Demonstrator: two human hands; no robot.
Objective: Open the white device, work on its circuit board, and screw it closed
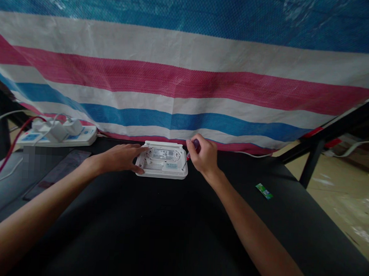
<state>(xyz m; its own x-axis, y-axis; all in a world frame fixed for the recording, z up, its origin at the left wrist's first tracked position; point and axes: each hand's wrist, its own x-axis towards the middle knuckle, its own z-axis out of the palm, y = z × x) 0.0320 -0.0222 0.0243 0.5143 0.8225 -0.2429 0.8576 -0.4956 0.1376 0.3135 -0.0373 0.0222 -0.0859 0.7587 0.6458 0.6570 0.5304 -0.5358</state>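
A white router point(153, 167) lies on the black table with its vented, labelled underside facing up and a white bar along its far edge. My left hand point(121, 157) grips its left end, the thumb at the near corner and the fingers toward the far one. In my right hand point(204, 155) is a screwdriver point(197, 144) with a dark purple handle, the fingers closed around it. Its thin shaft slants down to the router's right end, near the near-right corner. Whether the tip sits in a screw is too small to tell.
At the back left, a white power strip point(87, 137) carries several plugs and cables, one red. A dark phone point(57, 174) lies in front of it. A small green packet point(264, 191) rests on the right. Behind the table hangs a striped tarp point(175, 82); black frame bars flank it.
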